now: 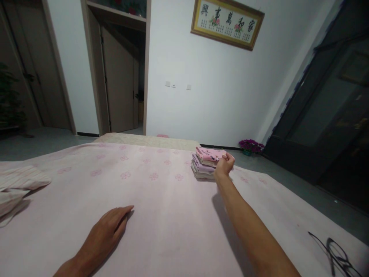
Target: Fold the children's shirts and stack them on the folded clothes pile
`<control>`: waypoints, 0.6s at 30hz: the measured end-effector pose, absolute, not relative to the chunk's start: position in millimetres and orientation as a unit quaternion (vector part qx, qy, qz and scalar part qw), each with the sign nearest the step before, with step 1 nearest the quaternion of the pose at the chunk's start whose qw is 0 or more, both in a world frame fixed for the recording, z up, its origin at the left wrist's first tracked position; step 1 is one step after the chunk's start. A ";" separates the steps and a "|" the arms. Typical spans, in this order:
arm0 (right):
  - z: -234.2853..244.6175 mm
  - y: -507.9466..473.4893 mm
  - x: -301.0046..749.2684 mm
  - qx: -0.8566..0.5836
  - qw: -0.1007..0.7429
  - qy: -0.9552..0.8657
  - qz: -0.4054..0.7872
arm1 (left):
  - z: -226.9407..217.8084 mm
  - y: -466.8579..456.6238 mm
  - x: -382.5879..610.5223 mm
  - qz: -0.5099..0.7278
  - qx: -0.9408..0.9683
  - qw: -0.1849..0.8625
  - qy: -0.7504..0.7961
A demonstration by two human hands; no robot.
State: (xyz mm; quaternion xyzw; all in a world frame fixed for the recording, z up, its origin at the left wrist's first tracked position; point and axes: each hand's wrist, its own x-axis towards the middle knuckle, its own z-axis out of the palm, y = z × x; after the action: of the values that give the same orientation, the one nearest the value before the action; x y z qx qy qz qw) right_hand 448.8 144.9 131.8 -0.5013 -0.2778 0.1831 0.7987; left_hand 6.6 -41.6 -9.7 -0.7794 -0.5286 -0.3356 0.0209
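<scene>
A small stack of folded clothes (201, 169) sits toward the far side of the bed, with lavender and pale pieces low in the pile. On top lies a pink folded garment (210, 154) with dark printed lettering. My right hand (225, 163) reaches out to the pile's right side, its fingers curled closed at the edge of that pink piece; the fingertips are partly hidden. My left hand (108, 229) rests on the pink flowered bedsheet (164, 215) at the near left, fingers stretched out and holding nothing.
A crumpled striped cloth (20, 184) lies at the left edge of the bed. Black-framed glasses (336, 252) are at the near right. Beyond the bed are purple flowers (250, 146) on the floor and a partly open door (119, 80).
</scene>
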 end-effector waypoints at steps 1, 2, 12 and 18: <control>132.0 141.0 445.7 -0.514 0.786 -0.306 0.156 | -10.4 -41.6 6.3 -0.335 -0.780 0.020 -0.529; 132.0 138.0 443.2 -0.535 0.759 -0.350 0.121 | -11.3 -41.6 6.0 -0.334 -0.780 0.019 -0.529; 112.5 132.7 451.6 -0.657 0.309 -0.678 -0.114 | -10.9 -42.5 7.2 -0.327 -0.783 -0.006 -0.529; 62.1 56.8 382.7 -0.530 0.337 -0.770 -0.115 | -2.8 -43.6 8.9 -0.342 -0.763 -0.016 -0.548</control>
State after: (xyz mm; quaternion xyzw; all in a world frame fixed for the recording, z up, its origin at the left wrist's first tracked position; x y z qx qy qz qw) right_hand 382.7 56.8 62.1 -0.5303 -0.7696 -0.1151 0.3366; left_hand 8.9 -43.6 -2.8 -0.7629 -0.5481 -0.3424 -0.0159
